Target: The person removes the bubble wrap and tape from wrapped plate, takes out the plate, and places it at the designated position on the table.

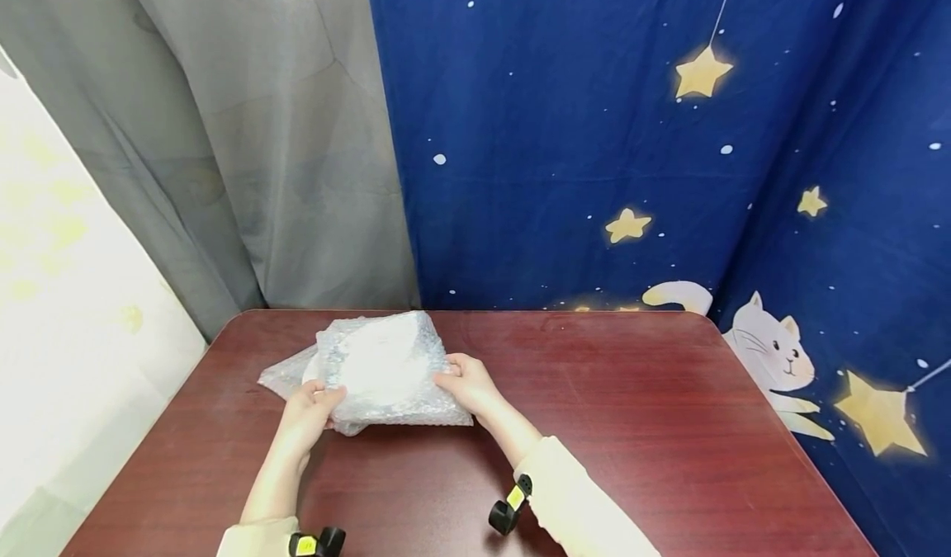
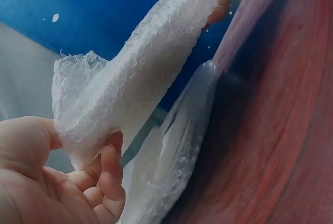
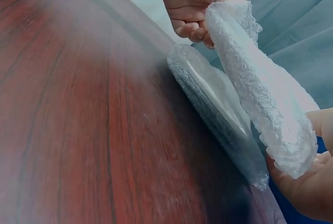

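Note:
A flat bubble-wrapped package [image 1: 390,371] with something white inside is held tilted between both hands above the table. My left hand [image 1: 305,413] pinches its left edge, thumb on top and fingers beneath. At the opposite edge my right hand [image 1: 470,385] grips it the same way. Below lies a second bubble-wrapped bundle [image 3: 218,112] on the table, partly hidden by the held one in the head view. A pale curved edge shows through its clear wrap in the right wrist view. In the left wrist view a gap separates the raised package [image 2: 151,52] from the lower bundle [image 2: 182,135].
The dark red wooden table [image 1: 631,425] reaches to the curtains behind. A grey curtain [image 1: 297,169] hangs at the back left, a blue star-patterned curtain [image 1: 557,128] at the back and right. White cloth [image 1: 74,293] hangs along the left side.

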Demonstrator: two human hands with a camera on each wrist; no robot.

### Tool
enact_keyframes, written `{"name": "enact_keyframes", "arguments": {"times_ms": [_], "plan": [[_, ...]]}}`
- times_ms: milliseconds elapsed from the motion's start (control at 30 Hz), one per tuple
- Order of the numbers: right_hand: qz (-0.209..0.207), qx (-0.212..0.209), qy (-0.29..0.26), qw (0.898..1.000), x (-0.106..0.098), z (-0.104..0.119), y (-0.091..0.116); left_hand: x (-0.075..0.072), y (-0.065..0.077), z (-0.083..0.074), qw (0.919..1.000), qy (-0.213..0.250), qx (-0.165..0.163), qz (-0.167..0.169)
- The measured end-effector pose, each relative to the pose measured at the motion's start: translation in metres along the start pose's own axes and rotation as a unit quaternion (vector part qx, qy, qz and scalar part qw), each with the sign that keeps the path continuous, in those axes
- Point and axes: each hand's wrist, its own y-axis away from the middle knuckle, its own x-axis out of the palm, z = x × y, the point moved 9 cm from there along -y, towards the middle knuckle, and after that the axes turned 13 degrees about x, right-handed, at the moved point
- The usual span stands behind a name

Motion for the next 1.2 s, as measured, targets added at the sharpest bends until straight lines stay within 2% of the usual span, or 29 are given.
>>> {"name": "enact_keyframes", "arguments": {"times_ms": [200,467,700,900,1067,1200], "plan": [[0.004,-0.011,-0.009,1.000,-0.013,0.001,0.012,0.012,0.003,-0.006,0.9998,0.020,-0.002,0.009],[0.029,-0.019,-0.036,0.999,-0.033,0.019,0.050,0.032,0.011,-0.016,0.9991,0.028,0.008,0.030],[0.037,-0.006,-0.084,0.996,-0.048,-0.007,0.044,0.049,0.013,-0.021,0.9989,0.030,0.021,0.031],[0.034,-0.001,-0.085,0.996,-0.063,-0.005,0.062,0.066,0.017,-0.027,0.9978,0.048,0.036,0.027],[0.025,0.000,-0.097,0.995,-0.077,-0.027,0.060,0.083,0.021,-0.031,0.9963,0.064,0.045,0.037],[0.023,-0.001,-0.096,0.995,-0.086,-0.033,0.068,0.094,0.024,-0.031,0.9951,0.075,0.046,0.045]]}}
